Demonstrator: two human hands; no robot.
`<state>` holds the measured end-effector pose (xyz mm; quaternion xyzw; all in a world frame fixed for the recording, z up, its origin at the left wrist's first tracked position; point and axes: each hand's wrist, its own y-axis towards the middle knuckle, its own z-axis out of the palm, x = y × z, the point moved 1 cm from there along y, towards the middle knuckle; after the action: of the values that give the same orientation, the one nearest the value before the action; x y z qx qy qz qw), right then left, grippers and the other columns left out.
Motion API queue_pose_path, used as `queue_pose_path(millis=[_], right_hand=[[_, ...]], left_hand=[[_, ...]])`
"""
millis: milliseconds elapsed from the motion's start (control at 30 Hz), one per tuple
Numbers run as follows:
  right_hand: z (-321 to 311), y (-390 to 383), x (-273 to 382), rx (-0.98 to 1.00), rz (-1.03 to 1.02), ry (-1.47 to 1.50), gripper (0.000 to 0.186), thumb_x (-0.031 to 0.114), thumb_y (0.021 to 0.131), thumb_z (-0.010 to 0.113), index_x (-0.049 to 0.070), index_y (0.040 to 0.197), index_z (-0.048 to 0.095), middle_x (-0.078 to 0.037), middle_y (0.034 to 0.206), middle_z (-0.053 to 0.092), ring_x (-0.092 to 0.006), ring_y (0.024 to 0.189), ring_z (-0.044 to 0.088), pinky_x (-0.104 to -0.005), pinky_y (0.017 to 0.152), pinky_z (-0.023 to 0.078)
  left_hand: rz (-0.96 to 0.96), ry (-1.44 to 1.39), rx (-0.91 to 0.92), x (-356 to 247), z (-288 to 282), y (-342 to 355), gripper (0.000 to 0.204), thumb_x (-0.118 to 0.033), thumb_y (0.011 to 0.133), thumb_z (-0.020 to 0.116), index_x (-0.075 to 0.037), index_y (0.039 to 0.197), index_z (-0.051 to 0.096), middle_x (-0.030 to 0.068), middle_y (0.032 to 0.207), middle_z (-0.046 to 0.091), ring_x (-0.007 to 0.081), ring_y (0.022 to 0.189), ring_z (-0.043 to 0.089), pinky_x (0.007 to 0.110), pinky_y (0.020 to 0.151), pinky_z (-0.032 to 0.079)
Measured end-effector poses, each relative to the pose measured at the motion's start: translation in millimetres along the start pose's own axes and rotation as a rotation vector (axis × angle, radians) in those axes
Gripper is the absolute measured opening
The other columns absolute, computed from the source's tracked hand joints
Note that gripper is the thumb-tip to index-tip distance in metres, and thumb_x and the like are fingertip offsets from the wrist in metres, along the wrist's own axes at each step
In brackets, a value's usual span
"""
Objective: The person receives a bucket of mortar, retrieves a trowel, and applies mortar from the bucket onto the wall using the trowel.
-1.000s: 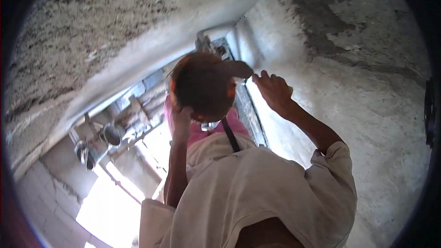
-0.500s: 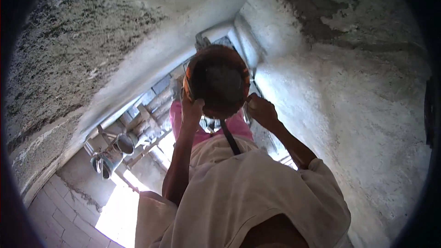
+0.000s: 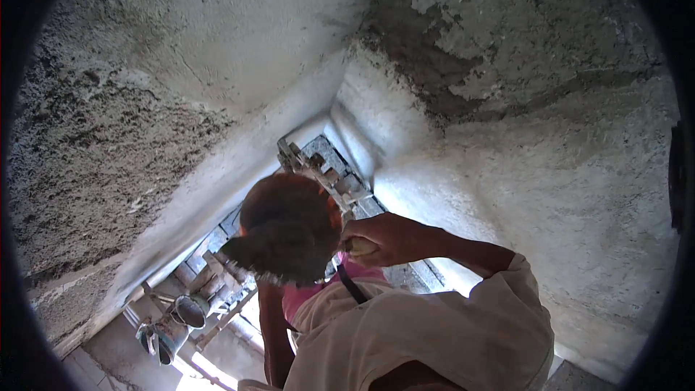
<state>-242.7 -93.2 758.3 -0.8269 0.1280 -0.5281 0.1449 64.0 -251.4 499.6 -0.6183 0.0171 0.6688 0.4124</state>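
My right hand (image 3: 387, 239) grips the pale handle of a trowel, fingers wrapped round it. The trowel's broad dark blade (image 3: 279, 253), rough with what looks like mortar along its lower edge, lies across the front of a round orange-and-dark bowl (image 3: 289, 203). My left forearm (image 3: 275, 337) rises to the underside of the bowl and holds it up. Bowl and blade hide the left fingers. How much is inside the bowl is too dark to tell.
Rough plastered walls meet in a corner, with a darker damp-looking patch (image 3: 413, 51) high up. Below are wooden scaffold pieces (image 3: 322, 170). At lower left hang or stand grey buckets (image 3: 192, 311) beside poles.
The bowl has moved left and lower in view. My right hand, earlier at the bowl's right rim, now holds the trowel, its blade across the bowl. The view has shifted over the walls.
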Motion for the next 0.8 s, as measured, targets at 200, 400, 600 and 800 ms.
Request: queue_pose_path(millis=[200, 400, 600, 800], right_hand=[[-107.6, 16.1, 8.5, 0.127, 0.082, 0.391, 0.036, 0.026, 0.088, 0.069, 0.008, 0.119, 0.062, -0.006, 0.098, 0.068, -0.0195, 0.081, 0.065, -0.0354, 0.075, 0.053], [-297.1, -69.1, -71.7, -0.991, 0.281, -0.153, 0.043, 0.043, 0.094, 0.054, 0.004, 0.109, 0.061, -0.006, 0.1, 0.063, -0.0203, 0.082, 0.06, -0.0357, 0.074, 0.052], [-273.1, -153.0, 57.3, -1.239, 0.31, -0.646, 0.04, 0.038, 0.095, 0.059, 0.008, 0.122, 0.059, -0.007, 0.105, 0.065, -0.02, 0.082, 0.062, -0.0341, 0.074, 0.051], [-50.6, -95.8, -66.2, -0.45, 0.399, -0.523, 0.027, 0.021, 0.088, 0.059, 0.012, 0.114, 0.059, -0.012, 0.108, 0.062, -0.0323, 0.102, 0.062, -0.0448, 0.088, 0.05]], left_hand=[[-0.128, 0.161, -0.271, -68.7, 10.9, -16.4, 0.068, 0.001, 0.067, 0.057, -0.011, 0.133, 0.045, 0.003, 0.097, 0.062, 0.0144, 0.073, 0.061, 0.026, 0.057, 0.049], [-0.022, 0.152, -0.276, -33.7, -32.3, -18.2, 0.071, 0.003, 0.067, 0.054, -0.009, 0.136, 0.043, 0.003, 0.098, 0.06, 0.0111, 0.071, 0.058, 0.024, 0.053, 0.047], [0.043, 0.281, -0.148, -50.5, 1.2, -16.0, 0.082, 0.005, 0.066, 0.052, -0.007, 0.145, 0.035, 0.0041, 0.112, 0.059, 0.0153, 0.088, 0.061, 0.025, 0.069, 0.052], [-0.011, 0.41, -0.029, -39.6, 51.5, 5.4, 0.068, 0.003, 0.069, 0.049, -0.006, 0.136, 0.045, 0.0001, 0.095, 0.058, 0.0111, 0.072, 0.054, 0.025, 0.057, 0.046]])
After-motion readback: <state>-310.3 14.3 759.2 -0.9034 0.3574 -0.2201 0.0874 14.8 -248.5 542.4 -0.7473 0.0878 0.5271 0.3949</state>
